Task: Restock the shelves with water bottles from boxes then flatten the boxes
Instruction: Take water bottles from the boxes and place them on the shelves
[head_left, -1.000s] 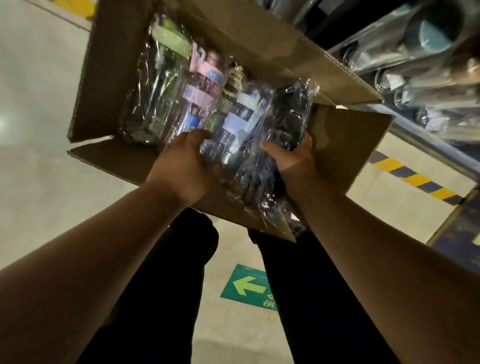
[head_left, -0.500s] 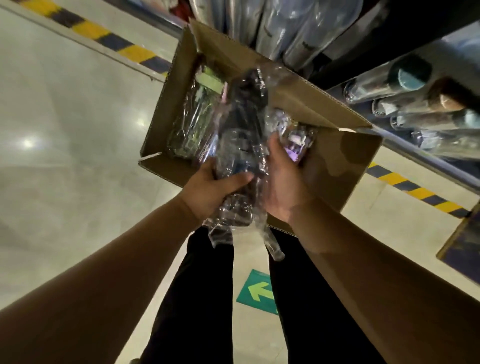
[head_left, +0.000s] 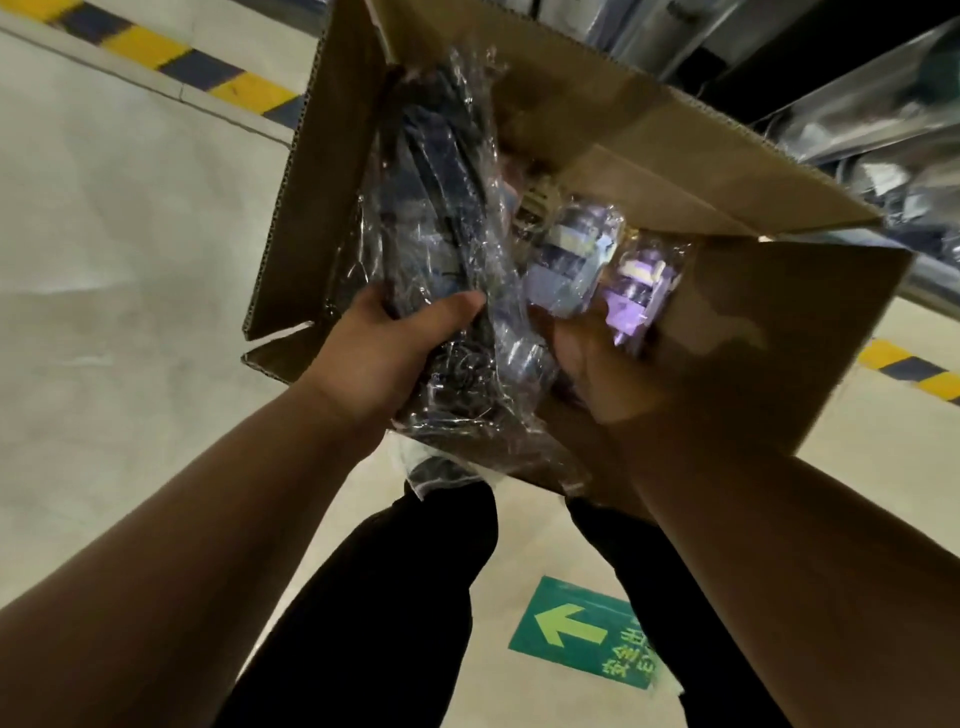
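While the left hand (head_left: 387, 353) clamps a dark wrapped bottle (head_left: 441, 244) raised above the open box (head_left: 701, 218), the right hand (head_left: 597, 364) closes on a purple one (head_left: 636, 291) inside — unpacking, I judge; next, carry both to the shelf (head_left: 883, 119) beyond the box.

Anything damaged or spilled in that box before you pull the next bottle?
Nothing stands out. The cardboard box is intact, flaps open. The left hand grips a dark wrapped bottle; the right hand holds a purple-capped one. Their wrap is crinkled but looks untorn.
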